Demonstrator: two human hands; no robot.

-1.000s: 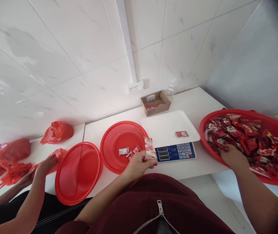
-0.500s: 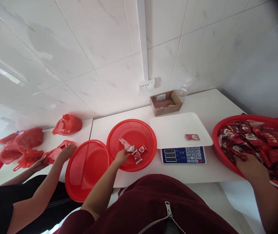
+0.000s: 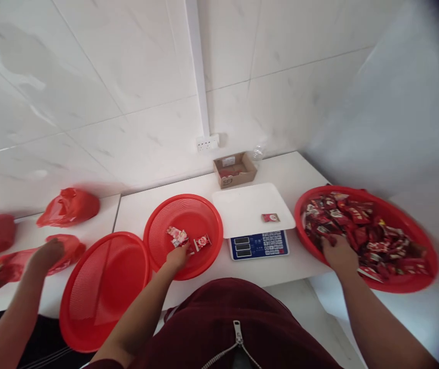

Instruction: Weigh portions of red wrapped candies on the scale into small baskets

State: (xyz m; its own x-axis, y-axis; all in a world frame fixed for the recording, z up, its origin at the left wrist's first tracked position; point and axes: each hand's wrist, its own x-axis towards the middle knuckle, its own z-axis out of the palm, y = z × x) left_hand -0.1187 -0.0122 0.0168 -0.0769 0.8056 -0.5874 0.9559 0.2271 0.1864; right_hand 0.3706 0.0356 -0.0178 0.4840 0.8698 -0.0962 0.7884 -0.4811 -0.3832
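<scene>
My left hand (image 3: 178, 258) reaches over the near rim of a red mesh basket (image 3: 154, 215), fingers bent in a pinch at small wrapped packets (image 3: 177, 234) lying there. Another red packet (image 3: 203, 242) lies just right of my fingers. To the right, my right hand (image 3: 340, 256) is inside a large red basin (image 3: 429, 266) heaped with red snack packets (image 3: 360, 215). Its fingers are curled on a dark red packet at the heap's near left side; the fingertips are partly hidden. Between the baskets stands a digital scale (image 3: 258, 245) with a single packet (image 3: 271, 218) on its white pan (image 3: 238, 205).
A second red basket (image 3: 104, 287) stands to the left, beside a co-worker's hands (image 3: 48, 254) on a red plastic bag (image 3: 21, 264). Another tied red bag (image 3: 71, 206) sits behind. By the wall are a cardboard box (image 3: 237, 177), a clear plastic piece (image 3: 258, 152) and a socket (image 3: 207, 143).
The view has swung right, so the things appear further left and more of the basin shows. My hands stay at the same containers. The co-worker's hands have moved along the red bag.
</scene>
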